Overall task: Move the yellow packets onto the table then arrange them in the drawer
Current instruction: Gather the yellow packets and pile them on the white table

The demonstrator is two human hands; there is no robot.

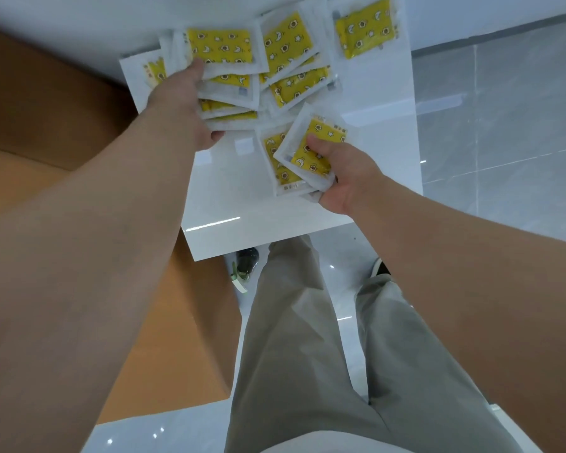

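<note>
the yellow packets [294,89] lie scattered and overlapping on the far part of the white bench [242,230], with one lone packet [366,27] off to the far right near the edge. no drawer is in view. the step in hand looks like gathering the packets into tidy stacks, ready for arranging.

the right hand [343,171] grips a small stack [311,152], thumb pressed on the top packet and fingers curled underneath. the packets in it are fanned and skewed. the left hand [190,103] reaches into the heap and clamps a loose bundle [229,112], thumb on an upper packet, fingertips tucked under the lower ones.

to do this well, square each stack before adding to it: tap the edges on the bench so the slick wrappers line up, otherwise they are likely to slide apart when lifted. take a few at a time rather than the whole heap. the packets at the far left overhang the bench edge and could drop, so pull them inward first.

a brown box [46,103] stands close against the left side of the bench. grey floor tiles [504,125] lie to the right. the person's grey trousers [291,322] and a shoe [247,263] show below the near edge.
</note>
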